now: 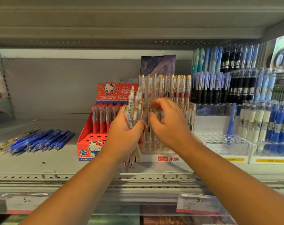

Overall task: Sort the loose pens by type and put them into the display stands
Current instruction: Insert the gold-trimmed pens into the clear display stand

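Head cam, two hands, left hand (pixel 124 133) fisted round clear gold-tip pens (pixel 134 111), right hand (pixel 169 125) fingers half-curled, approx four tips showing

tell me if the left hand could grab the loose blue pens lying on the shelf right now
Probably not yet. The left hand is full, clutching a bundle of clear gold-tipped pens. The blue pens lie uncovered off to its left, so the way looks free once it unloads.

Price tags (pixel 198 204) on shelf edge (pixel 89 177)
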